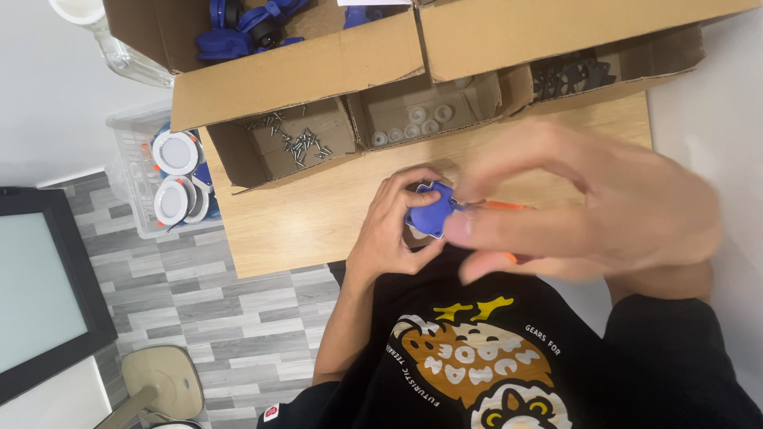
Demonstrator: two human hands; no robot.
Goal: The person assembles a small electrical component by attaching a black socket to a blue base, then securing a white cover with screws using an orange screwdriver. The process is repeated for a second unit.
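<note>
Looking down from the head camera, I see my left hand [391, 230] curled around a small blue plastic part [431, 210], fingers closed on its notched edge, holding it just above the near edge of a wooden table [302, 226]. My right hand [588, 202] sits close to the lens and blurred, its fingertips drawn together against the right side of the same part; I cannot tell whether it truly pinches it. An orange tool [499, 206], thin and mostly hidden, pokes out behind the right fingers.

The part looks light, rigid and smooth, so I judge it could slip or twist; the notched rim, where the left fingers already sit, seems the firmest place to hold.

Beyond the hands stands an open cardboard box [318, 75] with compartments: loose screws [296, 139] on the left, pale round washers [413, 127] in the middle, dark pieces [574, 77] on the right. A clear bin [131, 179] of white round parts sits on the floor beside the table.
</note>
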